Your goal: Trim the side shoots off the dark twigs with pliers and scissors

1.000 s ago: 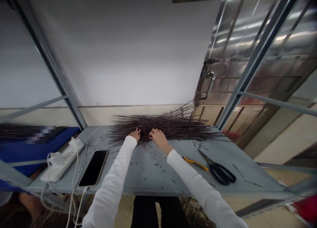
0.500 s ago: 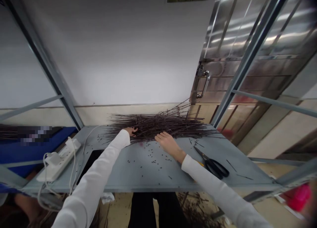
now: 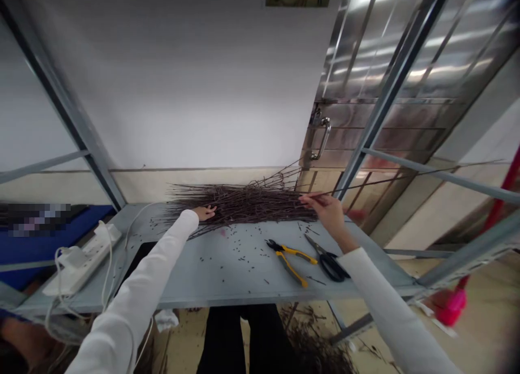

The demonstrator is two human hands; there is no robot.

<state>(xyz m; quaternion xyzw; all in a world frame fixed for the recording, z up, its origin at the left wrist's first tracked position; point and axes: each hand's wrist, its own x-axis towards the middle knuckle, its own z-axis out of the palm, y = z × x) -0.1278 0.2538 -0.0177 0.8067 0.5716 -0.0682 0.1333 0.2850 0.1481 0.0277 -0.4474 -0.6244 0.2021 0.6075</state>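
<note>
A pile of thin dark twigs (image 3: 252, 203) lies lengthwise along the back of the grey shelf (image 3: 182, 279). My left hand (image 3: 205, 213) rests on the left part of the pile with fingers stretched out. At the pile's right end, my right hand (image 3: 328, 211) pinches a long twig (image 3: 377, 182), which sticks out far to the right past the shelf post. In front of the pile lie yellow-handled pliers (image 3: 290, 260), spread apart. Black-handled scissors (image 3: 328, 260) lie beside them, near my right forearm.
A white power strip (image 3: 83, 260) with cables and a dark flat object (image 3: 136, 263) are at the left. Small bits are scattered over the shelf. Metal posts (image 3: 385, 108) frame both sides, and a metal door (image 3: 357, 114) stands behind at right. Cut twigs (image 3: 317, 344) litter the floor.
My right hand has moved right and up from the pile's front edge and now holds a long twig. The pliers are uncovered. My left hand stays at the pile, its fingers more extended.
</note>
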